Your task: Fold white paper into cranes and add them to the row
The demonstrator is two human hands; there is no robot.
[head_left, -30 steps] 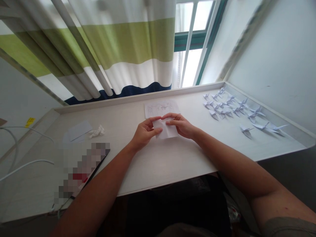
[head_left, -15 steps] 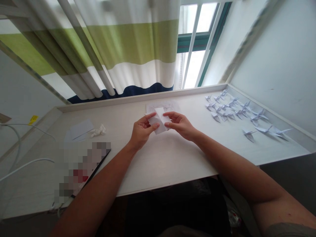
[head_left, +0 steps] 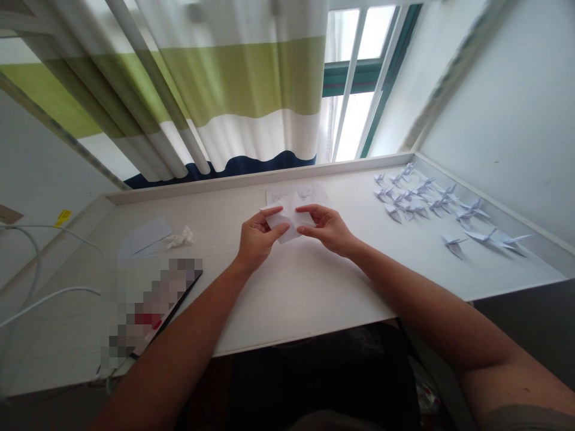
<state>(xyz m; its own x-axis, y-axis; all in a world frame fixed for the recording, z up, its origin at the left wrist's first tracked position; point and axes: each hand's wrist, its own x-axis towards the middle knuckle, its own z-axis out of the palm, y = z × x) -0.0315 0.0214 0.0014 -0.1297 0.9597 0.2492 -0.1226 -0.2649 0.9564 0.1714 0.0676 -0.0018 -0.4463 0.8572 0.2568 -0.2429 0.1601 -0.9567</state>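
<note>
A piece of folded white paper [head_left: 290, 222] is held up over the middle of the desk, between both hands. My left hand [head_left: 260, 234] pinches its left side with thumb and index finger. On the right side, my right hand [head_left: 327, 227] grips it the same way, thumb in front. Creases run across the paper and its left and right corners stick out past the fingers; its underside is hidden. Behind it on the desk lies a printed sheet [head_left: 309, 194] with line drawings, partly covered by the paper.
Several folded paper cranes [head_left: 422, 200] stand on the desk's right side. To the left are loose white sheets [head_left: 150, 234], a crumpled tissue [head_left: 180, 237] and a blurred-out tablet-like device [head_left: 166, 299]. White cables [head_left: 49, 299] cross the left end. A raised rim [head_left: 251, 175] borders the back.
The paper has opened out sideways between my fingers, its upright flap no longer standing as a narrow strip. My hands have drawn very slightly apart.
</note>
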